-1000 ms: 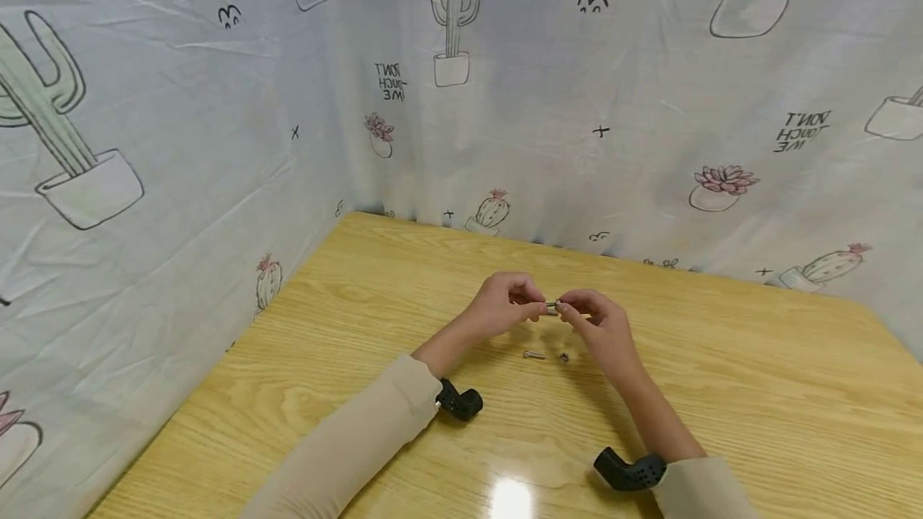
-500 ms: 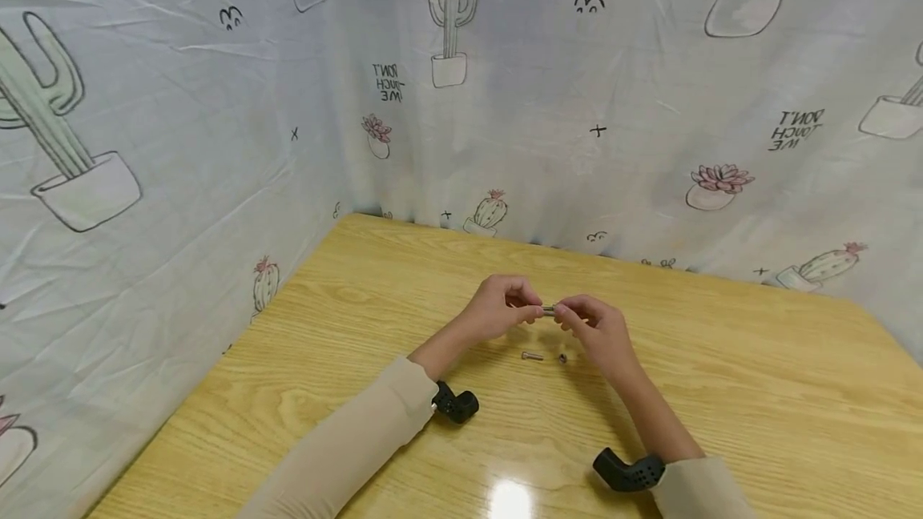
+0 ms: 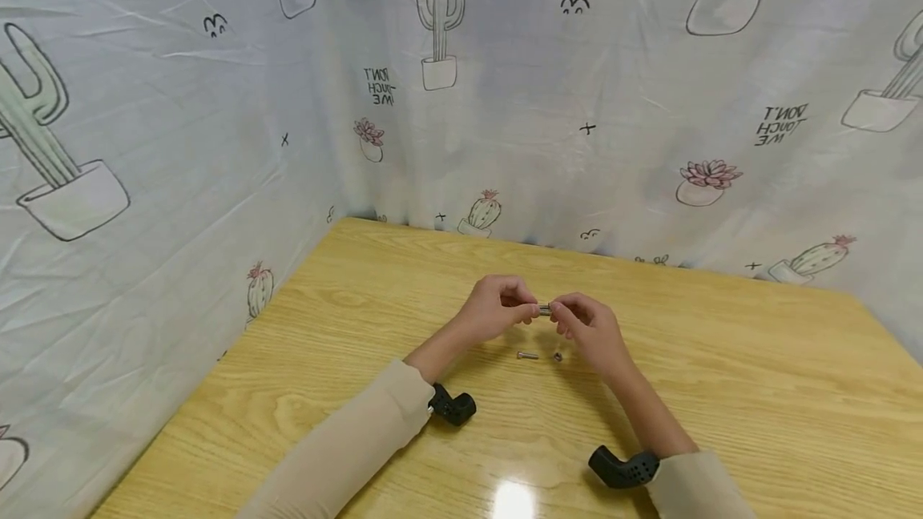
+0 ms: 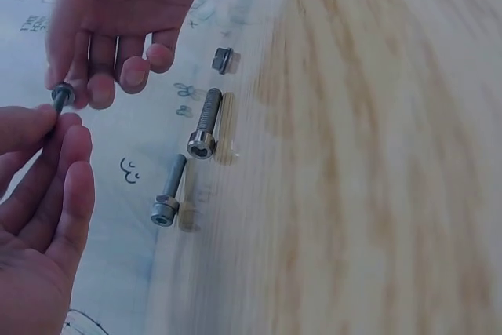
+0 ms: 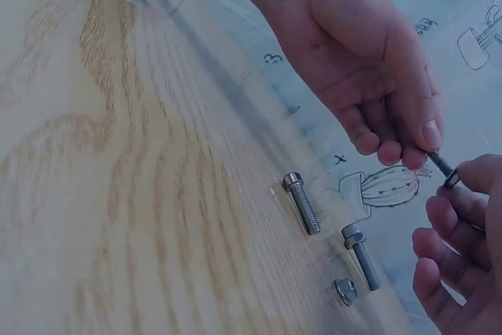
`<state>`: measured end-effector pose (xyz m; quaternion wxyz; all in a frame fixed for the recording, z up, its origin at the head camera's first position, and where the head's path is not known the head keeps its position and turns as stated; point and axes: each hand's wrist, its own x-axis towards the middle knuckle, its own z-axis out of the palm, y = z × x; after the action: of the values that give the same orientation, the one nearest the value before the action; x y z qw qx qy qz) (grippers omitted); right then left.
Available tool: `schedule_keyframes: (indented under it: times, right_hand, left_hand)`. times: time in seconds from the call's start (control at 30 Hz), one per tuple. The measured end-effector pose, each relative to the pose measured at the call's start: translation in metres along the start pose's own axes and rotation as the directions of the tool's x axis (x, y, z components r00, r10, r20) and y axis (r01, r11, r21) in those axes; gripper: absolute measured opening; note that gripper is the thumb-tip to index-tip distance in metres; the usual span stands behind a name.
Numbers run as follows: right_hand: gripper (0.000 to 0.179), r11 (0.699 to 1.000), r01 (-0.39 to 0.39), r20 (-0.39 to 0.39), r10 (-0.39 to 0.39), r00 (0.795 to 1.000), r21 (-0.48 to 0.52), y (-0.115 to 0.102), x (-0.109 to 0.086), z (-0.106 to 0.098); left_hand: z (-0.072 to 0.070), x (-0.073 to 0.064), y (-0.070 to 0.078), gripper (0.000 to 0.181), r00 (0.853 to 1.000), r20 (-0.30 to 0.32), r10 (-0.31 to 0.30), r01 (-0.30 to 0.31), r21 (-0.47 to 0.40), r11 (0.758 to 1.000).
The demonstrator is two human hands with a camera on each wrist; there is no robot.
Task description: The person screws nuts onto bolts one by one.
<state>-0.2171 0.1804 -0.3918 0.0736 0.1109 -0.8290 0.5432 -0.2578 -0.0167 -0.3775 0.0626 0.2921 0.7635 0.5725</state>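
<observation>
Between both hands is a small metal bolt [image 5: 440,163] with a ring-shaped nut or washer [image 4: 63,94] on its shank. My left hand [image 3: 489,312] pinches one end between thumb and fingers. My right hand [image 3: 593,333] pinches the other end, its fingertips right at the ring. Below them on the table lie a socket-head bolt [image 5: 302,203], a second bolt with a nut on it [image 4: 168,195], and a loose flanged nut [image 5: 343,292]. In the head view the fingertips hide most of the held bolt.
The hands work over a light wooden table [image 3: 404,263]. A white curtain with cactus prints [image 3: 519,102] hangs along its back and left sides. Black wrist cameras [image 3: 453,405] sit at both cuffs of the beige sleeves [image 3: 353,443].
The right fingertips have shifted over the ring end of the bolt, which showed more openly a second ago. The left hand keeps its pinch. The head view has turned slightly right.
</observation>
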Motion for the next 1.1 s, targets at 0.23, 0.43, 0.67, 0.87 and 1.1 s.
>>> schedule_keyframes:
  times: [0.23, 0.43, 0.67, 0.87, 1.1]
  right_hand:
    - [0.024, 1.000, 0.005, -0.001, -0.005, 1.000, 0.003, 0.000, 0.000, 0.001]
    - [0.025, 1.000, 0.015, -0.011, -0.015, 1.000, 0.027, 0.000, -0.001, 0.002]
    - [0.033, 0.999, -0.003, 0.025, 0.002, 1.000, 0.047, -0.001, 0.000, 0.001]
    - [0.043, 0.992, -0.039, 0.089, 0.028, 0.996, 0.117, -0.004, 0.000, 0.001]
    - [0.054, 0.987, -0.115, 0.098, 0.104, 0.990, 0.115, -0.009, 0.001, 0.001]
  left_hand:
    - [0.002, 0.001, -0.002, 0.006, 0.999, -0.038, -0.003, 0.002, -0.019, 1.000]
    - [0.002, 0.001, 0.000, 0.006, 0.999, -0.038, -0.005, 0.004, -0.024, 1.000]
    - [-0.001, 0.002, 0.006, 0.004, 1.000, -0.001, -0.001, 0.001, 0.032, 0.999]
    - [-0.002, 0.002, 0.010, 0.004, 0.997, 0.062, 0.040, -0.043, 0.054, 0.998]
    - [0.000, 0.001, 0.010, 0.004, 0.994, 0.091, 0.058, -0.060, 0.025, 0.998]
